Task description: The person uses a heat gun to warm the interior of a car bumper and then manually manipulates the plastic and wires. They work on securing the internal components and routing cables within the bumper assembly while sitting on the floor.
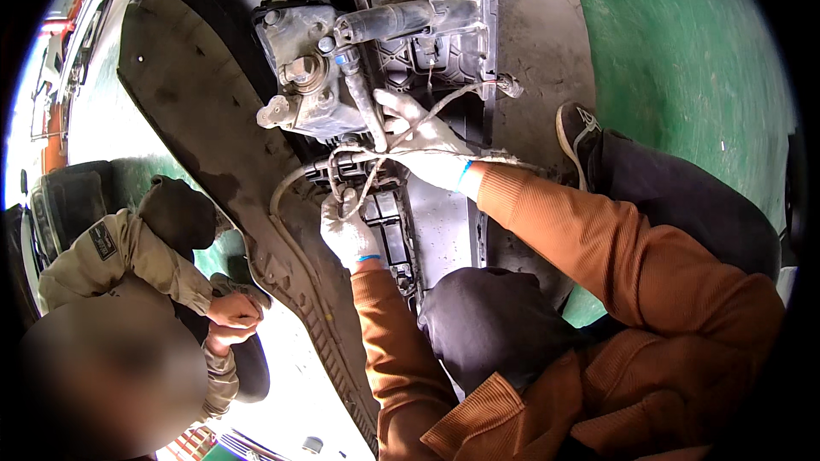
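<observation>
A long grey-beige wiring harness (444,154) runs loosely across a dirty metal and plastic vehicle assembly (320,77). My left hand (346,232), in a white glove, is closed on a loop of this harness below the assembly. My right hand (431,149), gloved too, lies farther right with its fingers partly curled at the crossing strands beside a thin hose (363,102). One strand passes over the fingers and ends in a small connector (510,85). What lies beneath the right palm is hidden.
A large dark panel (184,94) stretches along the left, with a harness branch (295,252) over it. At left, another person sits with hands together (232,320). A black frame (393,239) lies below the assembly. Green floor (683,60) shows at right.
</observation>
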Motion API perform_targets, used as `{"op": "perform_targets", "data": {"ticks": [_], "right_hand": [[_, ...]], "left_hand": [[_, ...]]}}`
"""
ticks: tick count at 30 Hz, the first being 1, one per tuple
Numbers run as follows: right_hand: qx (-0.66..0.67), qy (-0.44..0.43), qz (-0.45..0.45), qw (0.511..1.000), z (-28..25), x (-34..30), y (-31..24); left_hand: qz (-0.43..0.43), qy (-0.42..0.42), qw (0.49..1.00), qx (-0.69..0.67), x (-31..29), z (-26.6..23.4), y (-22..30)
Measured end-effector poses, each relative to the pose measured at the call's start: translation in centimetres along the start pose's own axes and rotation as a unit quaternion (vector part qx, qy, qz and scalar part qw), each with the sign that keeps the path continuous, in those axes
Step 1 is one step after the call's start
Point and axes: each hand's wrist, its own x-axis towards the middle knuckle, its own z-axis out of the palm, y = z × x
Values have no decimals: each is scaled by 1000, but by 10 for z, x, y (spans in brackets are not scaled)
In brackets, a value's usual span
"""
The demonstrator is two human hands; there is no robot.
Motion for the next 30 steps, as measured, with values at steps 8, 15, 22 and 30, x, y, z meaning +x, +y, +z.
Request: {"op": "perform_targets", "data": {"ticks": [8, 15, 22, 30], "right_hand": [[-667, 54, -348, 656, -21, 27, 3], [-620, 173, -301, 704, -6, 22, 12], [-622, 189, -323, 687, -22, 29, 11], [-583, 118, -317, 739, -31, 37, 8]], "left_hand": [[16, -40, 998, 48, 14, 2, 0], [3, -2, 1000, 23, 10, 11, 0], [50, 22, 989, 139, 15, 18, 8], [-3, -32, 984, 176, 6, 11, 35]]}}
